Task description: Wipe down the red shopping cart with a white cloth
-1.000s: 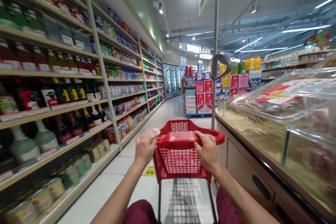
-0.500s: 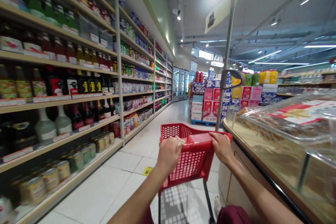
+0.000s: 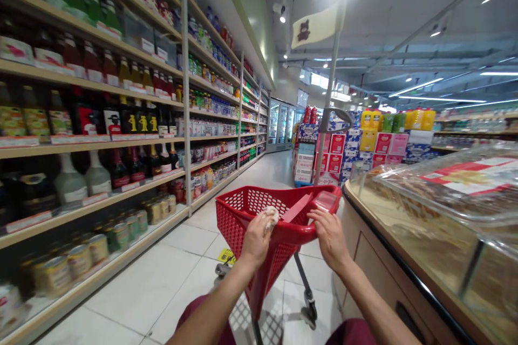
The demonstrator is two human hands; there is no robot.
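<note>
A red plastic children's shopping cart (image 3: 283, 234) stands in front of me, turned at an angle, its perforated basket tilted toward me. A pole with a cream bear flag (image 3: 313, 27) rises from it. My left hand (image 3: 257, 237) is closed round a crumpled whitish cloth or tissue (image 3: 271, 215) and rests at the basket's near rim. My right hand (image 3: 329, 237) has its fingers hooked over the cart's right corner; its thumb is hidden. The cart's dark legs and wheels show below the basket.
Shelves of bottles and cans (image 3: 93, 143) line the left side. A glass-sided display counter (image 3: 388, 248) with wrapped food runs close along the right. Stacked drink cartons (image 3: 335, 153) stand ahead, with glass-door fridges (image 3: 280, 124) farther back. A yellow floor sticker (image 3: 226, 256) lies under the cart.
The cart has turned, its basket swinging left and its flagpole shifting left. My left hand has moved slightly left, showing the cloth more. My right hand has moved a little left and down.
</note>
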